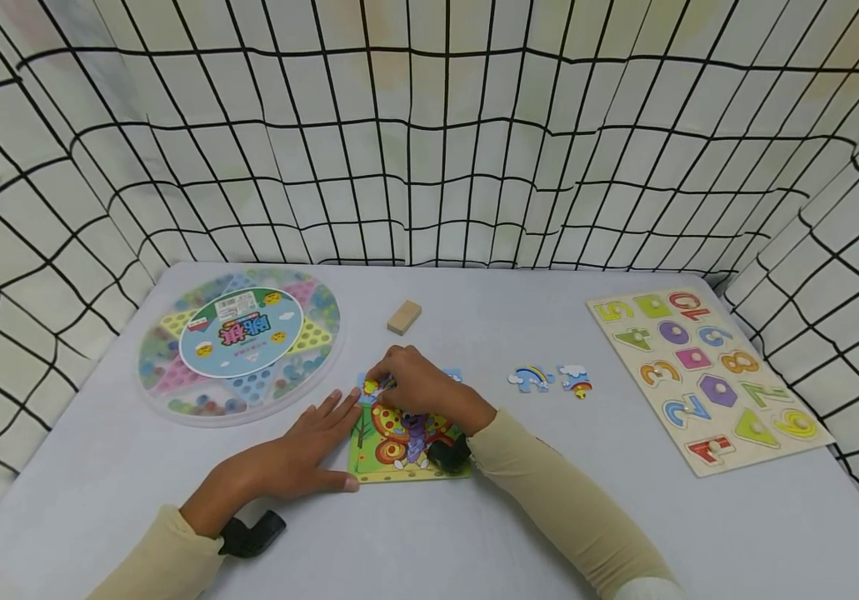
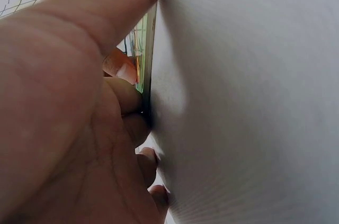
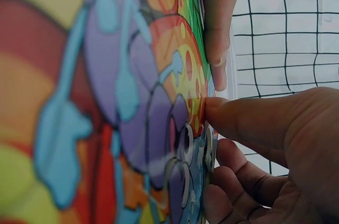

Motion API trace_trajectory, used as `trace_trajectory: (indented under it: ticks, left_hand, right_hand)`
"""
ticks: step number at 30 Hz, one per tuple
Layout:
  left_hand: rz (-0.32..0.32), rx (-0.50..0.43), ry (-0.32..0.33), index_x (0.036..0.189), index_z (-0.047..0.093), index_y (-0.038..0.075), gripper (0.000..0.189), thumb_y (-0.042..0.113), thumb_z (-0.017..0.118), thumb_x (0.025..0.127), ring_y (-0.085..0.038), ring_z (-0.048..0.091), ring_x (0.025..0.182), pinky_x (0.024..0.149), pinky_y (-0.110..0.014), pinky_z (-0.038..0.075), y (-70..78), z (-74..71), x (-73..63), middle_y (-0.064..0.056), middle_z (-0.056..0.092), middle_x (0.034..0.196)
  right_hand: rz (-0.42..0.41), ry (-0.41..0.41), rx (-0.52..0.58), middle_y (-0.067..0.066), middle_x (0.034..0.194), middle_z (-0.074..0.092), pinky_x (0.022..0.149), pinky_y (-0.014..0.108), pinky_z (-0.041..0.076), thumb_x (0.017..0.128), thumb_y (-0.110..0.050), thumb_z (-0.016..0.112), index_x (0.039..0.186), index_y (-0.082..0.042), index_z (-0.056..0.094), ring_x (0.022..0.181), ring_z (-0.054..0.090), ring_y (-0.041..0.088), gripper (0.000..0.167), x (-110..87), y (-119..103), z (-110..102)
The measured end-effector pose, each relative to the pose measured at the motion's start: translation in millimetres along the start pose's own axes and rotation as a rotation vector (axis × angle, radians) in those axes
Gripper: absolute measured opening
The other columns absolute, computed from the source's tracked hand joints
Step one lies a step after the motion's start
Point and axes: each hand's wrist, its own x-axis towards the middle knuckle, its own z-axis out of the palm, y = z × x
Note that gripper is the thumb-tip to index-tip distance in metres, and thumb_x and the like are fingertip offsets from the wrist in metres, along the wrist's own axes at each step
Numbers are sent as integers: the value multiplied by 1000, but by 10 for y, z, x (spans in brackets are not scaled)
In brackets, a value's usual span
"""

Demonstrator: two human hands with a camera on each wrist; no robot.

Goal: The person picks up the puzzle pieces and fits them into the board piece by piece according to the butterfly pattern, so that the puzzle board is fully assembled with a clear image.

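Observation:
A butterfly jigsaw puzzle in a flat board lies at the near middle of the table. At its upper left corner my right hand pinches a blue puzzle piece with a small flower printed on it; the fingers partly cover that piece. Along the board's left edge rests my left hand, fingers extended and thumb at the lower left corner. The right wrist view shows the right thumb against the puzzle's surface. Two loose sky pieces, a rainbow piece and another piece, lie right of the board.
A round Chinese checkers box stands at the left. Behind the puzzle lies a small wooden block. A wooden number and shape board is at the right. Black grid netting surrounds the white table.

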Motion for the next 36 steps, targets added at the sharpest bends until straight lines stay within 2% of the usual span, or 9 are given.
trace_trajectory:
  ticks: [4,14,22,30,36]
  left_hand:
    - [-9,14,-3,155,13,0,99,54,64,88,-36,-10,146,113,-60,0,-12,17,8,-13,-3,162]
    - [-12,-1,2,155,14,0,99,53,65,88,-37,-10,146,112,-61,0,5,8,20,-13,-2,162]
    - [-18,11,4,155,14,0,100,53,66,87,-37,-10,146,112,-61,0,5,10,23,-14,-2,162]
    - [-38,17,-10,155,13,1,100,52,66,87,-35,-11,146,113,-59,0,2,20,21,-11,-3,162]
    - [-47,20,-8,155,14,2,100,53,67,86,-35,-10,146,114,-58,0,12,22,30,-11,-3,163]
  right_hand:
    - [4,0,4,5,114,62,85,22,46,91,-13,71,123,-7,68,103,53,16,33,-1,6,7]
    - [-26,-2,-19,3,106,64,78,21,46,91,-12,70,117,-8,72,94,54,12,26,-9,-7,-23]
    - [5,38,137,3,105,67,78,20,49,94,-8,65,112,-5,72,93,61,11,21,-50,50,-100]
    - [-128,93,292,5,108,70,83,20,51,95,-7,63,112,0,72,98,65,12,20,-154,116,-233]
    - [-154,151,331,6,107,70,84,21,51,95,-4,61,112,2,71,99,64,12,20,-267,190,-347]
